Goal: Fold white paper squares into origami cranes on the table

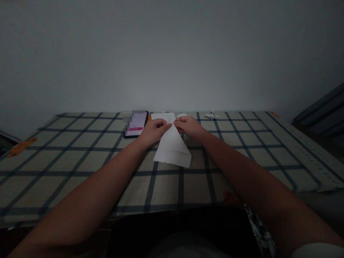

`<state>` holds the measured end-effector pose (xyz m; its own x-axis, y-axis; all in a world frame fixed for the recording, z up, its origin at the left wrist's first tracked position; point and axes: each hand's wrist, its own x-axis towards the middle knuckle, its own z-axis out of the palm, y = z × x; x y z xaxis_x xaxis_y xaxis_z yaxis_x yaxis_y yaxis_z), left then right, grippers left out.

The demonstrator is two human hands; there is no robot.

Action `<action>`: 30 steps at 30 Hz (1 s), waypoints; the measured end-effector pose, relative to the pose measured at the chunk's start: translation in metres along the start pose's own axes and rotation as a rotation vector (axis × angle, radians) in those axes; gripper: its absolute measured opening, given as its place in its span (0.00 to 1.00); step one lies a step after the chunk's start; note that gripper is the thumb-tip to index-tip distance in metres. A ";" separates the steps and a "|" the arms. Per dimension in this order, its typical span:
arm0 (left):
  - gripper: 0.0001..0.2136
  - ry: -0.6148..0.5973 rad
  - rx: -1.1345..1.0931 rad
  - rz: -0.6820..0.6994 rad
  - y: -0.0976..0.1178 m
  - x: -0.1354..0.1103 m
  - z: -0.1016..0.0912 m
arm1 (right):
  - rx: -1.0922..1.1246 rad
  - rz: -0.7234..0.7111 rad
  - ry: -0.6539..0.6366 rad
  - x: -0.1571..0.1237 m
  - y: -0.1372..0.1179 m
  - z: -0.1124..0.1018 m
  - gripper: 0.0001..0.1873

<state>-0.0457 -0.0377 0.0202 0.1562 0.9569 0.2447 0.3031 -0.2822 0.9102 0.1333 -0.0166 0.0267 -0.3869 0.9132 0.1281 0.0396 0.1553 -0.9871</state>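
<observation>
A sheet of white paper (173, 148) is held above the table, its wide lower part hanging toward me and a crease running across near the bottom edge. My left hand (156, 129) pinches the paper from the left, thumb on top. From the right, my right hand (188, 126) grips it between thumb and fingertips. The two sets of fingertips almost meet at the paper's narrow middle. Beyond the hands more white paper (163, 116) shows; whether it belongs to the same sheet I cannot tell.
A phone (136, 123) with a lit screen lies left of my left hand. A small crumpled white scrap (212, 115) sits at the back right. The table wears a checked cloth (88, 154) and meets a plain wall (172, 53). A dark chair-like object (322, 111) stands at right.
</observation>
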 end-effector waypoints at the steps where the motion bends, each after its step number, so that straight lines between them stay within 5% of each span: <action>1: 0.15 0.012 -0.002 0.004 0.001 0.000 0.000 | -0.017 0.006 -0.007 0.000 0.000 0.000 0.07; 17: 0.13 0.181 -0.144 0.026 -0.001 0.007 -0.013 | -0.134 -0.028 -0.134 -0.003 0.002 -0.005 0.14; 30: 0.12 0.525 -0.187 0.089 -0.009 0.023 -0.035 | -0.016 0.026 -0.165 0.001 0.003 -0.007 0.11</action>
<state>-0.0779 -0.0112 0.0291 -0.3301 0.8488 0.4129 0.1311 -0.3919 0.9106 0.1392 -0.0128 0.0241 -0.5313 0.8430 0.0841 0.0655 0.1398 -0.9880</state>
